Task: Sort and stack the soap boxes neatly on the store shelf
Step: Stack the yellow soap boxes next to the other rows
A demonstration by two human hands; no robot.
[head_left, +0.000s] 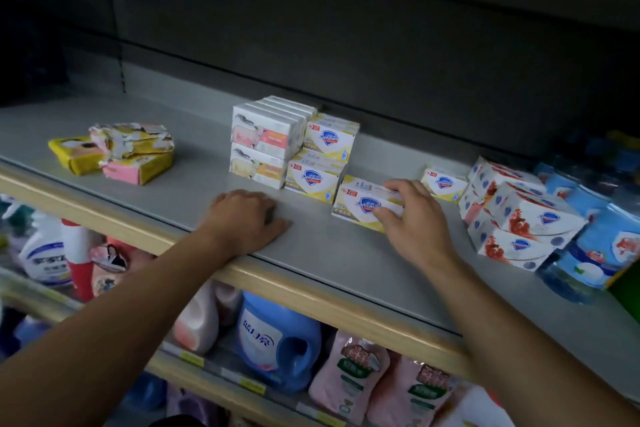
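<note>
My right hand [412, 218] has its fingers and thumb curled round a yellow-and-white soap box [363, 206] lying flat on the shelf [329, 253], at about one o'clock from my left hand [246, 218], which rests palm down near the shelf's front edge and holds nothing. The hands are well apart. I judge the box light, stiff at its edges but crushable on the broad faces, and its glossy card a bit slippery, so I'd pinch across the short sides. At eleven o'clock from it stands the matching yellow stack [320, 163], touching the white goat-print stack [266, 142]. At three o'clock sit the red-flowered boxes [519, 218]; one stray yellow box [443, 182] lies behind
</note>
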